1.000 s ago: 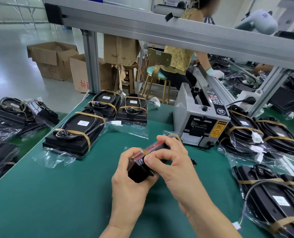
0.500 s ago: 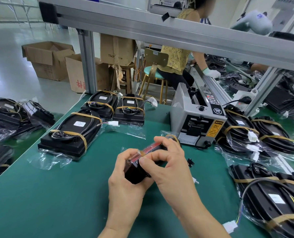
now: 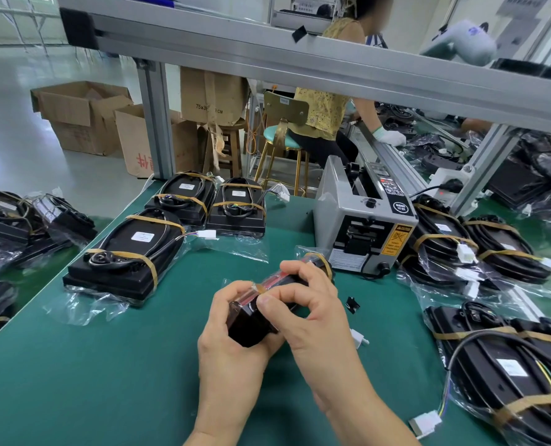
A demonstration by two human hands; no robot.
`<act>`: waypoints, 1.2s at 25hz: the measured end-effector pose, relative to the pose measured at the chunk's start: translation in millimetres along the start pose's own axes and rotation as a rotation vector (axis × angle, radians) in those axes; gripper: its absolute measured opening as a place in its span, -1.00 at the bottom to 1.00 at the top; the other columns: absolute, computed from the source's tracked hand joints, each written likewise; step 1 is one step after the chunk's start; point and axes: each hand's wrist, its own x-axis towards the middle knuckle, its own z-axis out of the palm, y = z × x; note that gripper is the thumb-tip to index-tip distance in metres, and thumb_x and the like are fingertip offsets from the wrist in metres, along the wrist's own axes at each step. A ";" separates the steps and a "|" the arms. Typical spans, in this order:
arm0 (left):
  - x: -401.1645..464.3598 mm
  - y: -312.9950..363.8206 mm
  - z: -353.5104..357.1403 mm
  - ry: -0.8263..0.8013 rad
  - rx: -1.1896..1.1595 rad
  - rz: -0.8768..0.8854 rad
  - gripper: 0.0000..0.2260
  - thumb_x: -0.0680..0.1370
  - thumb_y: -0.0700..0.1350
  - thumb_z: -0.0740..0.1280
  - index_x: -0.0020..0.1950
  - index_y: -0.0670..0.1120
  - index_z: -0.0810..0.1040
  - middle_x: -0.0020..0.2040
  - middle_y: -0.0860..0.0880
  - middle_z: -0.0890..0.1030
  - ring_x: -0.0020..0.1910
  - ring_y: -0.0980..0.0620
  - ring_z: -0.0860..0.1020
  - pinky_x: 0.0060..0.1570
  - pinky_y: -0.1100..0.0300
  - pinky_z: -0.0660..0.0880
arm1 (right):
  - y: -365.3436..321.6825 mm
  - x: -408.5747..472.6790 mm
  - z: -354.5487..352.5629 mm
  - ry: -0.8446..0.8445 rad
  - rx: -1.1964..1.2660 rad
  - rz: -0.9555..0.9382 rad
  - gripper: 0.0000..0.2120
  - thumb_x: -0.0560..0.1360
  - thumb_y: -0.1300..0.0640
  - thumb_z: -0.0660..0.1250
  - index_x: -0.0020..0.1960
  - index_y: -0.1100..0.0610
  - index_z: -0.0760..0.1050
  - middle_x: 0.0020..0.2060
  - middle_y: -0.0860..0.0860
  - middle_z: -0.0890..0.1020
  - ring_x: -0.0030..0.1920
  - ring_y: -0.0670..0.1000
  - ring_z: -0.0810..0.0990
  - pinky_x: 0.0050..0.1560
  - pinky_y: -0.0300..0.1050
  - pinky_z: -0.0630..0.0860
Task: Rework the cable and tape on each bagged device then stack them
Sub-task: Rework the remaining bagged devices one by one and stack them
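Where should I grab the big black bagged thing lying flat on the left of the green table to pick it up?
Probably take the bagged device by its two long edges, coming straight down from above. It lies flat with its long sides free. Avoid the loose cable and brown tape strips on top, which could shift.

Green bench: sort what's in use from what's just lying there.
In use: bagged device gripped by left hand and right hand; tape dispenser; taped devices.
Lying about: cardboard boxes; stool; small black scrap.

Three taped bagged devices (image 3: 124,252) far-left; one tape dispenser (image 3: 362,225).
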 end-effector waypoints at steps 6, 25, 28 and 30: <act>0.4 -0.7 -1.0 0.002 0.011 -0.025 -0.43 0.12 -0.18 0.50 0.04 0.25 0.51 -0.04 0.13 0.65 -0.09 0.08 0.63 -0.13 0.21 0.53 | -1.6 0.8 1.1 -0.018 -0.059 0.001 -0.85 0.36 0.09 0.47 -0.31 -0.14 0.62 0.16 -0.35 0.42 0.33 -0.34 0.18 0.43 0.02 0.15; -0.1 4.9 0.3 0.002 0.012 -0.002 -0.44 0.06 0.03 0.52 0.04 0.24 0.52 -0.04 0.15 0.64 -0.08 0.15 0.63 -0.11 0.36 0.51 | -0.4 -1.3 4.1 0.107 0.119 -0.011 -0.87 0.37 0.13 0.45 -0.12 -0.04 0.58 0.03 -0.19 0.54 0.19 -0.16 0.45 0.22 -0.13 0.41; 1.5 4.3 -0.1 -0.003 0.001 -0.020 -0.43 0.05 0.03 0.51 0.05 0.22 0.52 -0.05 0.10 0.65 -0.08 0.08 0.63 -0.07 0.19 0.51 | -6.8 2.1 -2.3 0.014 -0.060 -0.057 -0.83 0.39 0.17 0.44 -0.25 -0.10 0.64 0.07 -0.31 0.50 0.25 -0.26 0.36 0.30 -0.16 0.28; 1.0 3.5 -0.4 -0.010 0.015 -0.015 -0.42 0.06 0.02 0.52 0.07 0.19 0.52 -0.05 0.09 0.65 -0.07 0.05 0.63 -0.06 0.15 0.53 | -10.0 4.6 -7.7 -0.039 -0.185 -0.102 -0.84 0.38 0.15 0.45 -0.28 -0.11 0.65 0.09 -0.30 0.48 0.26 -0.21 0.38 0.36 -0.05 0.25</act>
